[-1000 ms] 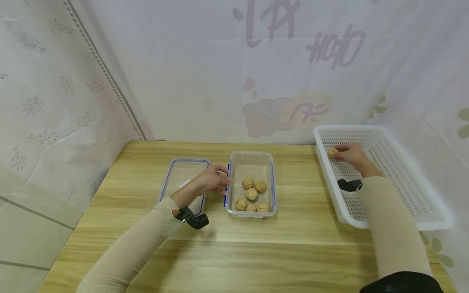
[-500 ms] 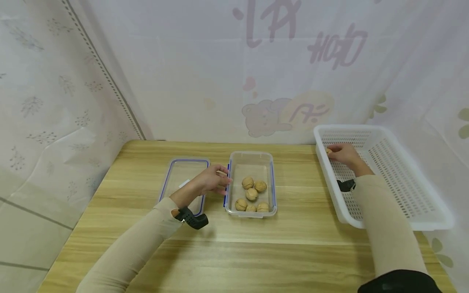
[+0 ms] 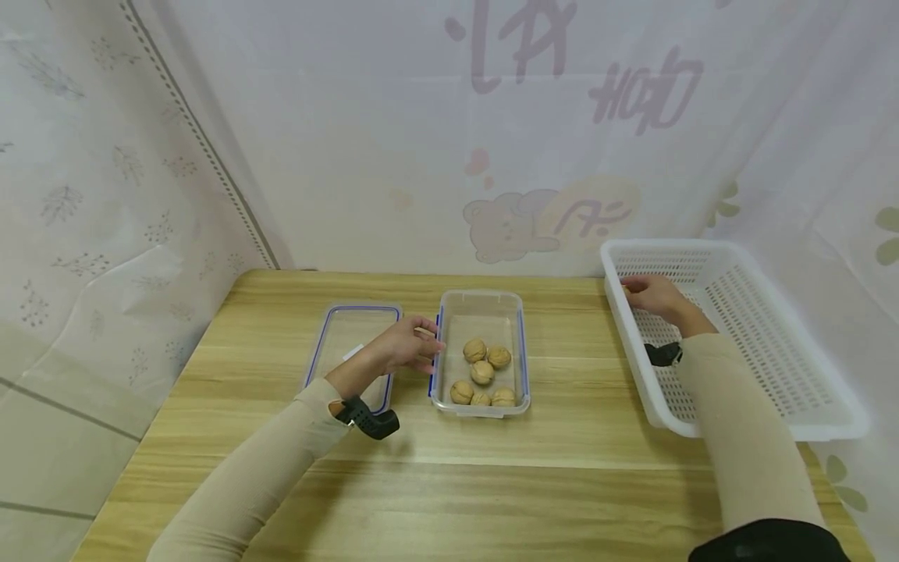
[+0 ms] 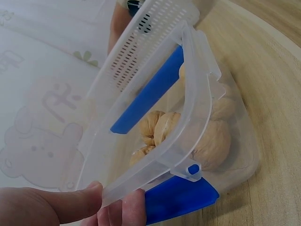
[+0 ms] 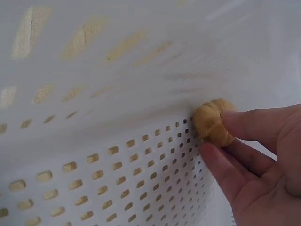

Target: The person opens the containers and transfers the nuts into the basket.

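Note:
My left hand (image 3: 410,345) holds the left side of a clear plastic food container (image 3: 485,312). Up close, the thumb (image 4: 77,202) lies at its rim while the fingers are outside, beside a blue latch (image 4: 181,200). Several walnuts (image 3: 482,372) lie inside, mostly toward the near end. Over in the white perforated basket (image 3: 772,312), my right hand (image 3: 656,298) pinches a walnut (image 5: 214,122) between thumb and fingers. That walnut is close against the basket's wall near the far left corner; from the head it is mostly hidden by the fingers.
A clear lid (image 3: 358,320) with a blue seal lies left of the container, partly under my left forearm. The wooden table (image 3: 449,499) meets a printed white curtain (image 3: 393,140) at its back edge. The basket stands at the table's right side.
My right hand has moved a little left with the walnut, to the basket's left wall. The left hand and the container stay where they were.

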